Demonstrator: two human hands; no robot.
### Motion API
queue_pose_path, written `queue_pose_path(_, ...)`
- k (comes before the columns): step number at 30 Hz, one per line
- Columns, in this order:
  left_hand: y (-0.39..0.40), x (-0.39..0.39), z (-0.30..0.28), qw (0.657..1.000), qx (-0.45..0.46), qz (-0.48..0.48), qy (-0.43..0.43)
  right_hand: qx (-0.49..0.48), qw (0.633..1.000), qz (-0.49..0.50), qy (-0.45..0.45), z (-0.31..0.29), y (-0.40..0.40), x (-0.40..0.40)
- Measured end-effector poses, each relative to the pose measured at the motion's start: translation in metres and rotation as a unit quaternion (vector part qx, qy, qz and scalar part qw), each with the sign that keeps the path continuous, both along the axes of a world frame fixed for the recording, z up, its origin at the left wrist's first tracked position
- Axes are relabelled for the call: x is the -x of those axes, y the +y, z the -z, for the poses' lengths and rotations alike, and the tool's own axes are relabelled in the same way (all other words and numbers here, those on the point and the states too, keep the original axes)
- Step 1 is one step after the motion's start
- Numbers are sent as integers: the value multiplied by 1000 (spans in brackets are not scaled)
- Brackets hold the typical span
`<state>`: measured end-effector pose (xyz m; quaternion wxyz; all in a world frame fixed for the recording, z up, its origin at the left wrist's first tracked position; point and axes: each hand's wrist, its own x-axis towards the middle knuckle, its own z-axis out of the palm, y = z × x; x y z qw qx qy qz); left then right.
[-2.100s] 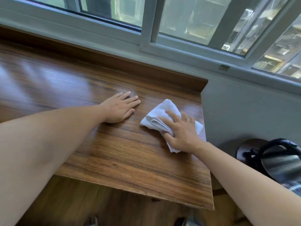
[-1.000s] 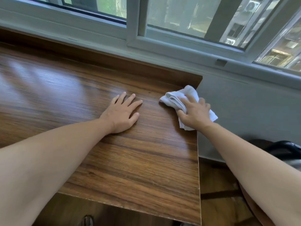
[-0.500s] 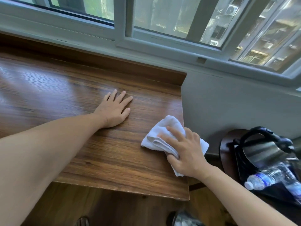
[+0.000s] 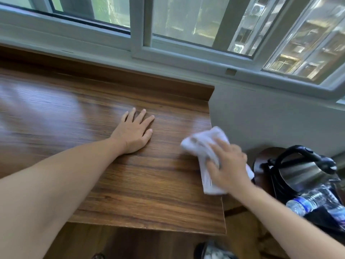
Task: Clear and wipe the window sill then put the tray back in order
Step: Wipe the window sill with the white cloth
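The white cloth (image 4: 203, 144) lies crumpled at the sill's (image 4: 130, 184) right edge, partly overhanging it. The right hand (image 4: 228, 166) presses on it, fingers curled into its folds. The left hand (image 4: 133, 131) rests flat, fingers spread, mid-sill. Right of the sill stand a kettle (image 4: 302, 169) and a bottle (image 4: 313, 201).

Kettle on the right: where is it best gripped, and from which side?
Judging by its pose, grip the black arched handle of the kettle from above: it curves over the steel body, upright and clear of the water bottle lying in front.
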<state>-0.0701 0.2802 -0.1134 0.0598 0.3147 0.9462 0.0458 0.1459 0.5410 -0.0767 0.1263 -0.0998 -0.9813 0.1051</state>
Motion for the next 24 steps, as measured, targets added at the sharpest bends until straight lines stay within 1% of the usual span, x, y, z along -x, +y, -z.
queue_pose_path(2, -1, 2, 2, 1000, -2, 0, 4, -26, 997, 67, -34, -8, 21, 74)
queue_pose_path(4, -1, 4, 3, 1000, -3, -1, 6, -13, 994, 81, -75, -6, 36, 138)
queue_pose_path(6, -1, 5, 6, 1000, -5, 1, 9, 18, 989, 99, -106, 7, 37, 179)
queue_pose_path(8, -1, 7, 8, 1000, -17, 0, 11, -7, 987, 120, -108, 19, 28, 194)
queue_pose_path(10, -1, 6, 8, 999, -36, -4, 19, -52, 989, 101, -94, 22, 19, 188)
queue_pose_path(13, -2, 7, 6, 997, -79, -13, -1, -72, 991, 34, -104, 21, 7, 173)
queue_pose_path(16, -4, 5, 3, 986, -162, -32, -35, -77, 988, -28, -127, 19, -6, 149)
queue_pose_path(20, -7, 2, -4, 957, -272, -61, -79, -73, 985, -84, -133, 17, -28, 107)
queue_pose_path(21, -7, 2, -4, 953, -284, -69, -84, -65, 986, -92, -126, 18, -35, 95)
queue_pose_path(24, -9, 3, -9, 953, -280, -71, -87, -52, 987, -119, -96, 19, -61, 56)
